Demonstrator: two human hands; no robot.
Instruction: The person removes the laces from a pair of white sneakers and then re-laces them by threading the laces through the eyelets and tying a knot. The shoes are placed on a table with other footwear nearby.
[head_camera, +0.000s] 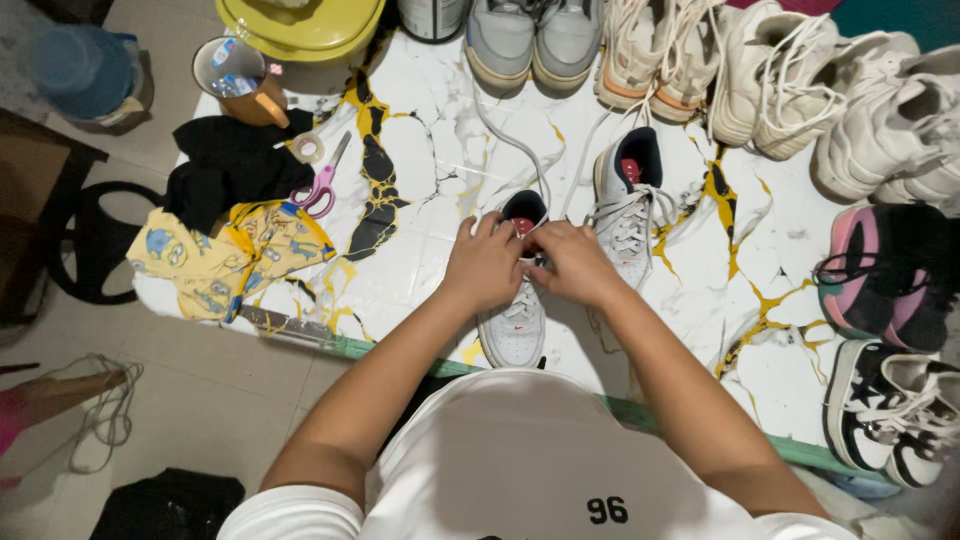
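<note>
A white low sneaker (514, 325) with a dark lining lies on the marble-patterned table (420, 170), toe toward me. My left hand (483, 262) and my right hand (572, 262) meet over its tongue, fingers pinched on its white laces (520, 150), which trail away toward the table's far side. Its matching sneaker (630, 200) stands just to the right, laced, touching neither hand.
Grey sneakers (532, 40) and several cream and white ones (780, 80) line the far edge; a pink-black pair (885, 280) and a black-white pair (895, 415) sit right. Pink scissors (322, 185), tape roll (307, 148), black cloth (235, 160), yellow printed cloth (225, 260), orange cup (240, 80) lie left.
</note>
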